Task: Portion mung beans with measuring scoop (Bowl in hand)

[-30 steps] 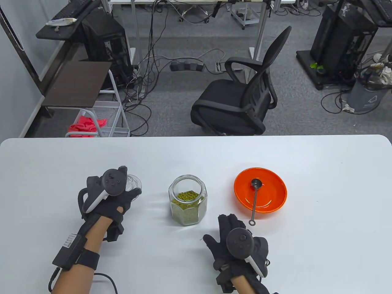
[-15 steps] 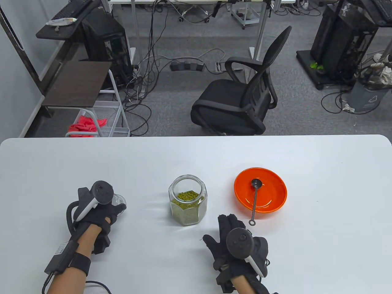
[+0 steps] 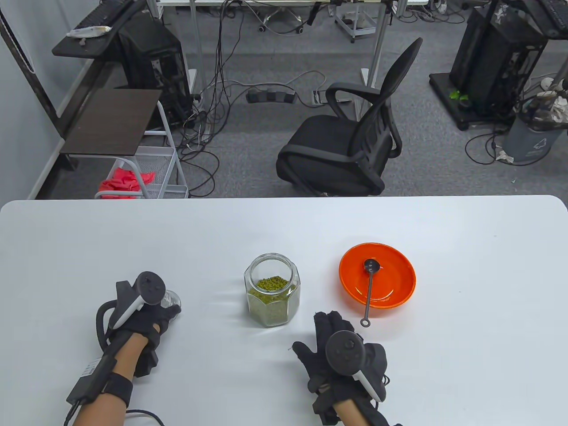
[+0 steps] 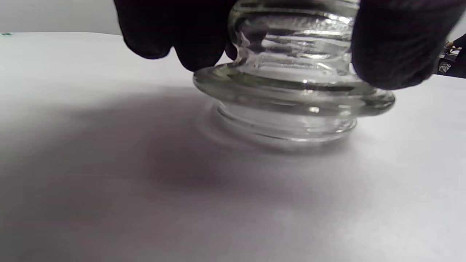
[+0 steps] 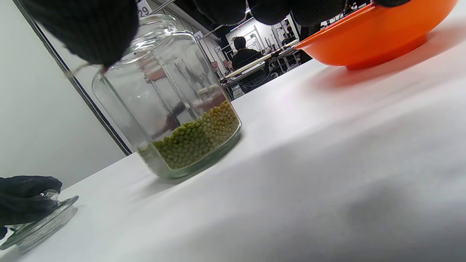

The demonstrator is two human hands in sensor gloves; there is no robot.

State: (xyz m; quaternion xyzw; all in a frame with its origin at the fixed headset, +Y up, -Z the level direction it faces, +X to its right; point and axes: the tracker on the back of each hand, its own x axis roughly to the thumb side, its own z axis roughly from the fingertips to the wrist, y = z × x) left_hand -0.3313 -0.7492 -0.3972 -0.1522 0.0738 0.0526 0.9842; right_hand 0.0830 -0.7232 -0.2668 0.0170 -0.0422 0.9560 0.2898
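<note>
An open glass jar (image 3: 271, 290) partly filled with green mung beans (image 3: 271, 284) stands mid-table. To its right, an orange bowl (image 3: 399, 259) holds a black measuring scoop (image 3: 369, 288) whose handle sticks out over the near rim. My left hand (image 3: 168, 310) grips the jar's glass lid (image 3: 171, 299) left of the jar. In the left wrist view the lid (image 4: 295, 91) is down at the table surface, fingers (image 4: 393, 47) still around it. My right hand (image 3: 316, 332) lies flat and empty on the table, just near-right of the jar and short of the scoop handle.
The white table (image 3: 466, 355) reaches to its far edge behind the jar and bowl. A black office chair (image 3: 346, 146) stands beyond that edge. In the right wrist view the jar (image 5: 171, 102), the bowl (image 5: 375, 32) and the lid (image 5: 40, 225) show.
My left hand has carried the lid toward me and to the left, down to the table. It barely moved in the last half second. The right hand stayed put.
</note>
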